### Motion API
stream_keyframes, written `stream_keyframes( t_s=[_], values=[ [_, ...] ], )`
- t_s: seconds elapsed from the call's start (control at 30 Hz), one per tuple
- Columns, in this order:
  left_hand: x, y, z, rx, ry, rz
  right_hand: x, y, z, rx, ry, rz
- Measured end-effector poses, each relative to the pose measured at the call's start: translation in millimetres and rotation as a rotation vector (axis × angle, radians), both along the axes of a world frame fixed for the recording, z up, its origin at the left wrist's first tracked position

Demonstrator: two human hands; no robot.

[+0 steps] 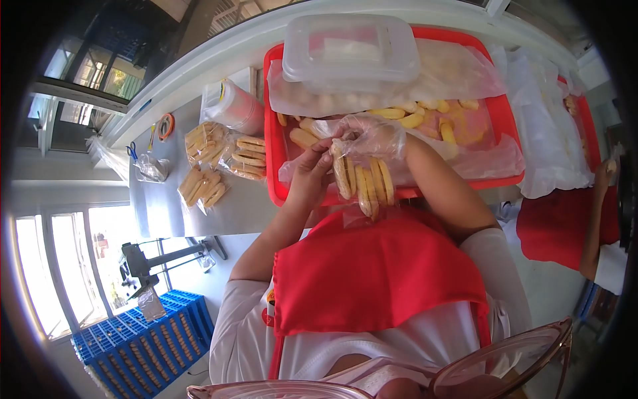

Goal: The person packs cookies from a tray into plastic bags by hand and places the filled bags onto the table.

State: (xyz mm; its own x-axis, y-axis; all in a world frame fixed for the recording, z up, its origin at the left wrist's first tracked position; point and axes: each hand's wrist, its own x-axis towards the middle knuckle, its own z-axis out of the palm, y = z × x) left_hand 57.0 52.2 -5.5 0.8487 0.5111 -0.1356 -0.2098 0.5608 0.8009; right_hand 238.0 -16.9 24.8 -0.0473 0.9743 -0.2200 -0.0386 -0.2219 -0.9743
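Observation:
A clear plastic bag of long, pale yellow pieces (pixel 372 183) hangs between my hands, in front of the red tray (pixel 274 146). My left hand (pixel 314 166) is bare and pinches the bag's edge at its left side. My right hand (pixel 365 136), in a clear plastic glove, has its fingers closed on the top of the same bag. More yellow pieces (pixel 412 120) lie in the tray behind my hands, partly under translucent sheets (pixel 458 70).
Filled bags (pixel 249 157) lie left of the tray, near a white and red container (pixel 236 106), orange tape (pixel 165 126) and blue scissors (pixel 132 151). A lidded plastic box (pixel 349 50) rests on the tray's back. Another person's arm (pixel 596 219) shows at right.

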Motion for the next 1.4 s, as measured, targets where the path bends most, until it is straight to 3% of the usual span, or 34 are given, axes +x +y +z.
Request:
stream_keyframes(
  t_s=[0.17,0.37,0.47,0.57,0.73,0.93,1.07,1.17,1.27,1.33,1.4],
  values=[
    [-3,14,-10,0.186,0.060,-0.115,2,-2,-19,0.096,0.005,-0.048],
    [-2,17,-8,0.346,0.103,-0.175,6,-15,2,-0.060,0.214,0.023],
    [-1,16,-18,0.375,0.101,-0.176,2,-20,2,-0.029,0.112,-0.048],
    [0,13,-21,0.384,0.092,-0.165,2,-20,-29,0.179,-0.276,-0.136],
    [1,17,-19,0.415,0.189,-0.255,-7,-25,-29,0.179,-0.223,-0.129],
    [7,23,-2,0.706,0.295,-0.285,0,-21,-22,0.112,-0.312,-0.029],
    [19,33,6,0.781,0.244,-0.182,1,-19,4,0.187,-0.291,-0.030],
    [32,42,13,0.818,0.162,-0.109,3,-8,-5,0.185,-0.130,-0.140],
    [41,50,10,0.886,0.091,-0.064,2,-9,23,0.025,-0.219,-0.127],
    [45,50,7,0.900,-0.014,-0.039,9,-7,12,0.082,-0.278,0.057],
    [40,48,13,0.797,0.068,-0.133,12,-8,8,0.123,-0.337,0.157]
  ],
)
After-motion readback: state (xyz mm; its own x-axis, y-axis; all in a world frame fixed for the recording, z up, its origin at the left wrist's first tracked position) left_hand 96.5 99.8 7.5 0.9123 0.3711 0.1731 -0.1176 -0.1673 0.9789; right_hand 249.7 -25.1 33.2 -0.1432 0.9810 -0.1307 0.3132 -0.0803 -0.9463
